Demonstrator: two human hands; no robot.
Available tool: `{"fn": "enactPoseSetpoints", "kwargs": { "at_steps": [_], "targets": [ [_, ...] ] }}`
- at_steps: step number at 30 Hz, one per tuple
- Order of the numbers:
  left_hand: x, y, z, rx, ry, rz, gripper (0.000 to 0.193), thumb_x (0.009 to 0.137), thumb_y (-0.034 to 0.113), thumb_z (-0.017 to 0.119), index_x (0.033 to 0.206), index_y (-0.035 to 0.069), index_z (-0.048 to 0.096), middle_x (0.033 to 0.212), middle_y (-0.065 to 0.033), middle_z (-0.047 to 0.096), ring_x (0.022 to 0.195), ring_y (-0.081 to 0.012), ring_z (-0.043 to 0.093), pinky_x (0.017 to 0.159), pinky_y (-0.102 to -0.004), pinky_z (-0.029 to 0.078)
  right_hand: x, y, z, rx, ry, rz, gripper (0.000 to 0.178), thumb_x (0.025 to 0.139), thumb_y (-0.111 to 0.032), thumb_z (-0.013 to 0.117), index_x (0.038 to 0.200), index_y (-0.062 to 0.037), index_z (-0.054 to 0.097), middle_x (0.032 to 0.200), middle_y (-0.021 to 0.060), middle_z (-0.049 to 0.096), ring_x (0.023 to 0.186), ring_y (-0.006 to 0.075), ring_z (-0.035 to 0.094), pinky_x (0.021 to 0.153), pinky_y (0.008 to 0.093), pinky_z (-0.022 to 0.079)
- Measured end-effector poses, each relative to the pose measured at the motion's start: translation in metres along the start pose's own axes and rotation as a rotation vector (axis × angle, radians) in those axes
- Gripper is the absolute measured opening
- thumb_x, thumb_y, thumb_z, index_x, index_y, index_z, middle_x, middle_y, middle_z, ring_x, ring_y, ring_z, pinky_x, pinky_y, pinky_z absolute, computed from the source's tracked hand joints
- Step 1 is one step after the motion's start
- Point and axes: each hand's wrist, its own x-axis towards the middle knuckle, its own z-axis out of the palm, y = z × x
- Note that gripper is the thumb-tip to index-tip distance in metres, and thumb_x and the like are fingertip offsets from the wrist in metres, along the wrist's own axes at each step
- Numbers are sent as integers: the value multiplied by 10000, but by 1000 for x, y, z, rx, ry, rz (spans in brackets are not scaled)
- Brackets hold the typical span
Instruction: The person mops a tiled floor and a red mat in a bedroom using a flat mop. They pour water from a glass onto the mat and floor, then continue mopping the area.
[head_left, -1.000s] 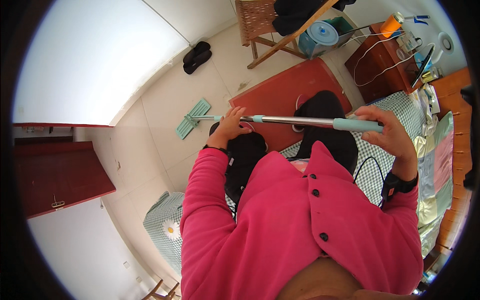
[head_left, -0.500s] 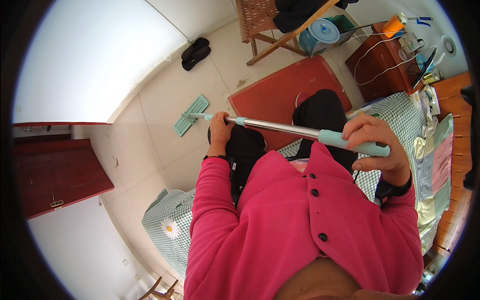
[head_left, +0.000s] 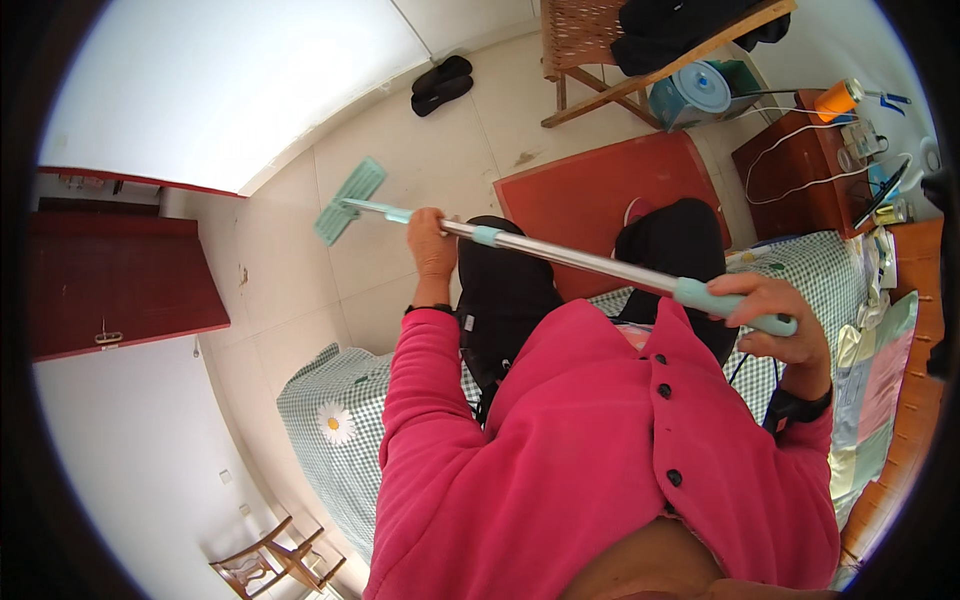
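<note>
Across my lap lies a flat mop, with a silver pole [head_left: 580, 257] and a slotted mint-green head [head_left: 350, 201] without a visible pad. My left hand [head_left: 431, 243] is closed round the pole near the head end. At the other end, the fingers of my right hand [head_left: 778, 312] wrap round the mint-green handle grip [head_left: 705, 296]. The head hangs out to the left, tilted, over the pale floor tiles [head_left: 345, 275].
I sit on a bed with a checked sheet [head_left: 320, 385]. A red mat [head_left: 600, 190] lies beneath my feet. Beyond are black slippers [head_left: 442, 86], a wooden-framed chair [head_left: 590, 85], a blue lidded bucket [head_left: 695, 90] and a cluttered brown cabinet [head_left: 795, 165]. A dark red door [head_left: 120, 275] is at left.
The mop's head has swung further out to the left, and my left hand has shifted slightly that way. My right hand stays on the grip. The whole view has turned a little.
</note>
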Motion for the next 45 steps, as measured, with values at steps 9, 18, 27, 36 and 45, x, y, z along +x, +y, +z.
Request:
{"fn": "enactPoseSetpoints", "kwargs": {
  "at_steps": [9, 18, 27, 36, 45],
  "targets": [
    [-42, -48, -82, 164, -138, -231, 224, 769, 251, 746, 839, 144, 562, 933, -68, 577, 995, -321, 554, 883, -571, 358, 47, 20, 19, 117, -68, -75, 278, 750, -128, 769, 996, -38, 676, 1208, 196, 620, 1037, 300, 636, 900, 380, 481],
    [-49, 33, -35, -157, -214, -85, 276, 660, 122, 784, 755, 82, 528, 729, -138, 581, 754, -376, 565, 664, -475, 422, 57, -69, -35, -250, 91, -19, 300, 840, -402, 654, 832, -112, 579, 1032, 147, 616, 885, 234, 629, 731, 334, 529],
    [-50, 82, -35, -410, -498, -324, 271, 651, 118, 793, 741, 48, 547, 736, -163, 600, 761, -387, 588, 654, -459, 456, 53, -96, -55, -465, 126, 14, 330, 888, -446, 619, 853, -140, 501, 1008, 125, 581, 890, 188, 574, 708, 305, 487],
    [-51, 98, -27, -419, -480, -59, 195, 770, 165, 681, 733, 72, 513, 743, -156, 605, 771, -400, 592, 663, -494, 450, 19, -107, -35, -483, 186, 208, 351, 921, -478, 590, 918, -141, 492, 1170, 168, 583, 914, 227, 577, 777, 336, 488],
    [-58, 44, -15, -312, -294, -41, 157, 746, 135, 673, 751, 86, 524, 726, -144, 598, 753, -384, 600, 652, -487, 462, 50, -81, -4, -319, 121, 160, 208, 880, -287, 612, 894, -99, 524, 1189, 253, 589, 943, 283, 625, 805, 396, 532]
  ]
}}
